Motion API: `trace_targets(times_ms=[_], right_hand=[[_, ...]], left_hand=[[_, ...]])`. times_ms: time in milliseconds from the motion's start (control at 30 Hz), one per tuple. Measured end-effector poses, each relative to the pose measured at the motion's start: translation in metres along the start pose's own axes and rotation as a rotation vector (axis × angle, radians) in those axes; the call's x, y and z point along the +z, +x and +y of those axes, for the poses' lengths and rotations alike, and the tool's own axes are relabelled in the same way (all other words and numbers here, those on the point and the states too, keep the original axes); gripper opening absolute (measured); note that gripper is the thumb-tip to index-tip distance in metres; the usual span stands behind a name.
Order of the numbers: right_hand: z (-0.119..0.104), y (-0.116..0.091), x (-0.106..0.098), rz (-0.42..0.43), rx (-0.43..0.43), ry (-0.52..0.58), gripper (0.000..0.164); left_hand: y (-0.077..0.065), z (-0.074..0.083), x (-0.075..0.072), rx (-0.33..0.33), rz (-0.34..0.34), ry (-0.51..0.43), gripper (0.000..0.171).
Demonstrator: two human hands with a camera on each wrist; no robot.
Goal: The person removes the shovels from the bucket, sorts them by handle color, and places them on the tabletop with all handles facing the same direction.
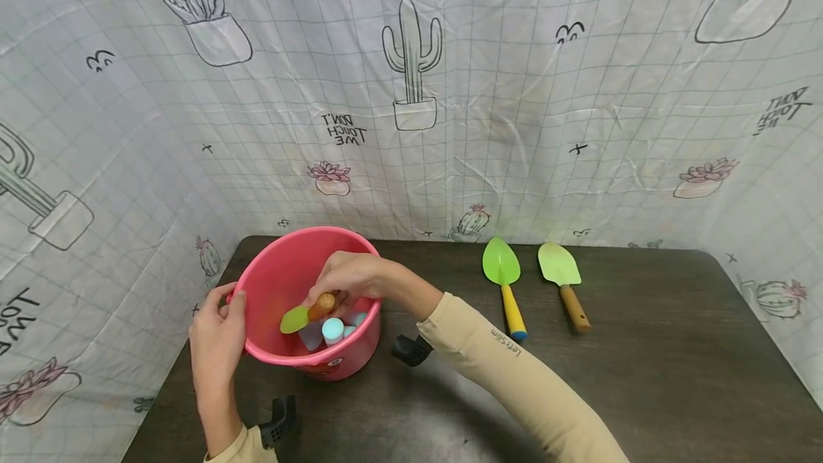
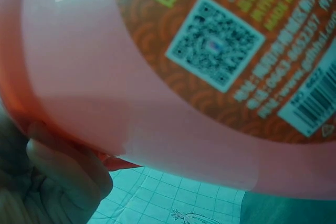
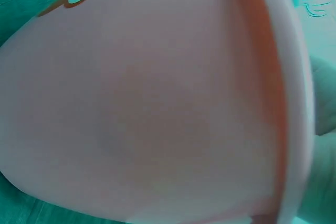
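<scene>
A pink bucket [image 1: 305, 234] stands on the dark table at the left. My left hand [image 1: 218, 331] grips its left rim; in the left wrist view the fingers [image 2: 68, 169] curl at the rim beside the printed label [image 2: 215, 45]. My right hand [image 1: 352, 279] reaches down inside the bucket and holds a small garden trowel by its orange-brown handle [image 1: 321, 305], the yellow-green blade [image 1: 294, 320] pointing left. Some right fingers are hidden behind the handle. Below the hand lie light-blue-capped pieces [image 1: 333, 330]. The right wrist view shows mostly the bucket's outer wall [image 3: 157, 103].
Two trowels lie right of the bucket: one with a green blade [image 1: 501, 260] and yellow handle, one with a pale green blade [image 1: 558, 263] and brown handle. A patterned cloth [image 1: 476, 91] hangs behind the table [image 1: 656, 349]. Black wrist mounts [image 1: 411, 350] show near both wrists.
</scene>
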State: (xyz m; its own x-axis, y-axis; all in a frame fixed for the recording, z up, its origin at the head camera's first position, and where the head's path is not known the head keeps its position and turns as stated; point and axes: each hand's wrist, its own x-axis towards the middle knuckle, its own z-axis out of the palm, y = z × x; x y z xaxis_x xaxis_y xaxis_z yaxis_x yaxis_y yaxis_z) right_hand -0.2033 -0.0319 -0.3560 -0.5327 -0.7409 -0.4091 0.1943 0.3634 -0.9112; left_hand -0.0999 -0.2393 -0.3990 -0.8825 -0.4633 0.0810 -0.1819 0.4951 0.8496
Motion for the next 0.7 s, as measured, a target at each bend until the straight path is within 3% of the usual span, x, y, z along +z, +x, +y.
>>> trace_targets(times_ms=[367,700], right_hand=[[-0.007,-0.016,-0.007,0.001,-0.024,0.145,0.024],[-0.005,-0.029,-0.012,0.007,-0.046,0.202,0.026]], left_hand=[[0.001,0.002,0.0,-0.011,0.005,0.005,0.049],[0.0,0.004,-0.001,-0.019,0.012,0.013,0.048]])
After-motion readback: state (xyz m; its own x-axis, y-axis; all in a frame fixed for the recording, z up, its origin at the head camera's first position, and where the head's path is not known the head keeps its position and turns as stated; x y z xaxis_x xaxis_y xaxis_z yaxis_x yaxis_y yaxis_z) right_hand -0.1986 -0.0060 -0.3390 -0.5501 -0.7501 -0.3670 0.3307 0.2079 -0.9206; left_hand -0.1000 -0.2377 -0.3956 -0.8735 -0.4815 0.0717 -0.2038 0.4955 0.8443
